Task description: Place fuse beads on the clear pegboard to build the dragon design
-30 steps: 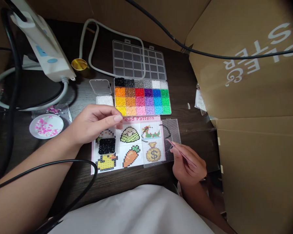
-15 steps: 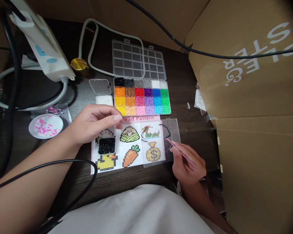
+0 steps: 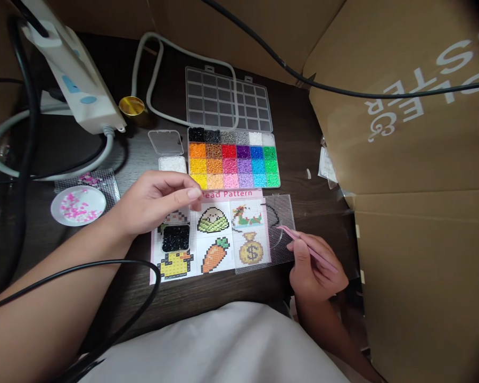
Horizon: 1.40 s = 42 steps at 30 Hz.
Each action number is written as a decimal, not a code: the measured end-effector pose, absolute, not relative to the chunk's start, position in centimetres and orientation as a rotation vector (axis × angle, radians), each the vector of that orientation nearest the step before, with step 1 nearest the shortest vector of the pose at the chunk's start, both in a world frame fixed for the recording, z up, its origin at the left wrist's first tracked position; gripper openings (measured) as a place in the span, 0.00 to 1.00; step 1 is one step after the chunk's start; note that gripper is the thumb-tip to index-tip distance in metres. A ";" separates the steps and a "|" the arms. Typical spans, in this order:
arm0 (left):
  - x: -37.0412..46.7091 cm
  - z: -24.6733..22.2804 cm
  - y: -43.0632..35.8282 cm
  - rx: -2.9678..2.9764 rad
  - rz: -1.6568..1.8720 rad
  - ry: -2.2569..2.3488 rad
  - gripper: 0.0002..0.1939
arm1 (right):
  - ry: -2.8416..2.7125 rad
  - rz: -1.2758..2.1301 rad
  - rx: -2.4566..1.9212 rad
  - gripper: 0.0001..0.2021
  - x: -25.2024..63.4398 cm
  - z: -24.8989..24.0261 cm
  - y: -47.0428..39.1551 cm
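Note:
My right hand (image 3: 319, 268) is closed around pink tweezers (image 3: 309, 248). Their bent tips are over the right part of a clear pegboard (image 3: 284, 255), by a curved line of black beads (image 3: 277, 215). The board's left part overlaps a bead pattern sheet (image 3: 232, 266) with printed pictures. My left hand (image 3: 159, 202) is above the sheet's left side, thumb and fingers drawn together; what they may hold is hidden. Just below it stands a small open box of black beads (image 3: 176, 238), and a box of white beads (image 3: 172, 164) is partly behind the hand.
A compartment box of coloured beads (image 3: 233, 158) lies behind the sheet, its clear lid (image 3: 228, 98) open. At left are a white dish (image 3: 78, 206) of pink and white beads and a power strip (image 3: 85, 101). Cardboard walls (image 3: 415, 255) enclose the right and back.
My right hand has moved slightly right with the tweezers, whose tips have shifted away from the black bead line. The left hand keeps its pose.

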<state>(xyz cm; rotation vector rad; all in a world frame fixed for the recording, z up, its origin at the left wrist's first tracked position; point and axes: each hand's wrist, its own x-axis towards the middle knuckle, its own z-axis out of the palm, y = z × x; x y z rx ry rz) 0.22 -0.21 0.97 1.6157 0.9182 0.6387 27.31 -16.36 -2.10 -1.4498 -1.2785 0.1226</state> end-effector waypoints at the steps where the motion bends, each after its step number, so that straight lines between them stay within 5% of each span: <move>1: 0.2 1.0 -0.2 1.617 0.636 0.923 0.12 | -1.237 0.137 -1.454 0.09 27.3 -2.2 -16.3; 26: 0.4 1.2 -0.5 1.569 0.626 0.945 0.15 | -1.286 0.031 -1.421 0.08 27.1 -2.6 -16.1; 32: 0.2 1.0 -0.4 1.579 0.619 0.944 0.14 | -1.493 -0.040 -1.295 0.18 26.6 -2.5 -16.8; 42: 0.4 1.2 -0.4 1.635 0.618 0.950 0.16 | -1.611 0.219 -1.219 0.18 23.6 -1.6 -15.7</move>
